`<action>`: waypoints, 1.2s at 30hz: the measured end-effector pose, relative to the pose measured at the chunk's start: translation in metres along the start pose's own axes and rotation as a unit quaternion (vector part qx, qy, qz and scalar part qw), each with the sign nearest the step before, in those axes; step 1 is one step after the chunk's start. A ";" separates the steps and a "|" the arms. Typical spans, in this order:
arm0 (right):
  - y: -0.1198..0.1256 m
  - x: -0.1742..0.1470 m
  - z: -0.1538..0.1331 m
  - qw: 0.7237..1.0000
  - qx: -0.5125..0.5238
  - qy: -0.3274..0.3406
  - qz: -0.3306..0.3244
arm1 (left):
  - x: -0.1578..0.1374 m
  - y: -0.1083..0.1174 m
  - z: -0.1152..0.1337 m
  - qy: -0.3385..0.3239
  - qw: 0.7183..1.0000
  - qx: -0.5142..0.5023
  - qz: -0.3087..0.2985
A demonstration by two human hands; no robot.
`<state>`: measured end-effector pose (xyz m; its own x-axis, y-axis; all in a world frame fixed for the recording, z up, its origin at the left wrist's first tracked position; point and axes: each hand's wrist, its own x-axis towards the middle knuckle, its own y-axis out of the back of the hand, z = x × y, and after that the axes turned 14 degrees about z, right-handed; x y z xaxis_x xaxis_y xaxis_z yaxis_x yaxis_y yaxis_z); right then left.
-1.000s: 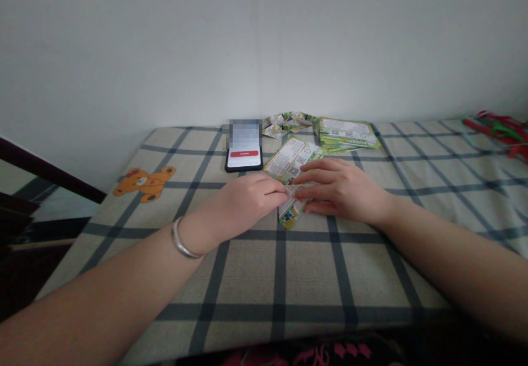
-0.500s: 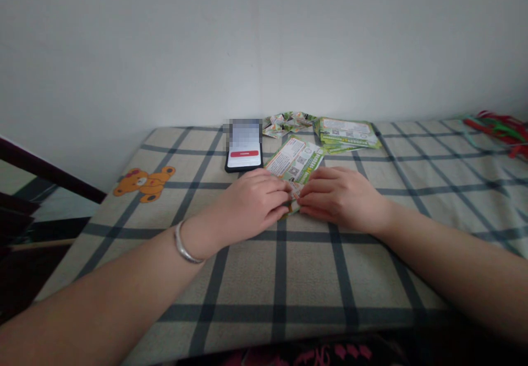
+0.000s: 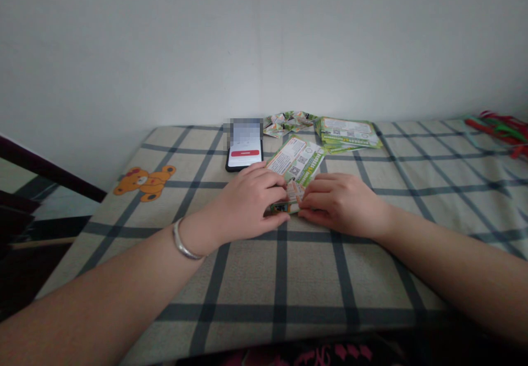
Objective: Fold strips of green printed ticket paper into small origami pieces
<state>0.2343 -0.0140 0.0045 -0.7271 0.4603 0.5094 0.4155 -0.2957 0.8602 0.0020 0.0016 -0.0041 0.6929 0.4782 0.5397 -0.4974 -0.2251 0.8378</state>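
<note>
A green and white printed leaflet (image 3: pixel 297 158) lies slanted on the tablecloth, its near end folded up and over. At that end's left side, my left hand (image 3: pixel 252 201) has its fingers curled onto the leaflet, thumb stretched along the near edge; a silver bangle circles the wrist. My right hand (image 3: pixel 342 203) pinches the near right corner, fingertips pressed together on the paper. Both hands rest low on the table, with a small gap between them where the fold shows. My fingers cover part of the folded end.
A phone (image 3: pixel 245 160) with a lit screen lies beyond my left hand. Several folded paper pieces (image 3: pixel 284 123) and a stack of leaflets (image 3: pixel 348 134) sit along the wall. Red and green strands (image 3: pixel 501 129) lie at far right. A bear picture (image 3: pixel 144 183) marks the checked tablecloth (image 3: pixel 247 283).
My left fingers have lifted and spread a little from the thumb. The leaflet's near end now stands more raised, with its folded edge showing between my hands.
</note>
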 end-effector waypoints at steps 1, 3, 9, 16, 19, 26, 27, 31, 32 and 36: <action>0.000 0.000 0.000 1.000 0.011 -0.006 -0.001 | 0.000 0.000 0.000 0.002 1.000 0.000 -0.003; -0.001 0.000 0.000 1.000 0.025 -0.015 0.000 | 0.001 0.000 0.000 0.001 1.000 -0.004 -0.005; -0.002 -0.001 0.002 0.996 0.072 -0.043 -0.016 | 0.002 0.003 -0.001 0.004 0.999 -0.028 -0.019; 0.001 -0.001 0.009 0.985 0.151 -0.076 -0.035 | 0.001 0.001 -0.005 -0.010 0.999 -0.035 -0.012; 0.001 0.000 0.008 0.987 0.139 -0.070 -0.038 | 0.000 0.000 -0.005 -0.028 0.999 -0.023 -0.005; 0.000 -0.001 0.000 0.999 -0.011 -0.004 -0.039 | 0.002 0.003 0.000 -0.072 0.997 0.026 0.002; 0.000 -0.002 0.000 0.999 -0.024 -0.004 -0.040 | 0.003 0.004 0.001 -0.078 0.996 0.032 0.004; -0.002 -0.002 -0.002 0.999 -0.035 -0.023 -0.033 | 0.004 0.004 0.004 -0.073 0.997 0.039 0.006; -0.003 -0.002 -0.003 0.998 -0.037 -0.032 -0.029 | 0.004 0.004 0.005 -0.067 0.997 0.042 0.006; -0.006 0.000 -0.004 0.997 -0.039 -0.060 -0.017 | 0.003 0.003 0.010 -0.048 0.996 0.078 -0.002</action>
<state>0.2297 -0.0151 -0.0008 -0.6674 0.5673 0.4825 0.3434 -0.3405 0.8753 0.0074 -0.0059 0.0009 0.7452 0.3969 0.5359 -0.4133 -0.3558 0.8382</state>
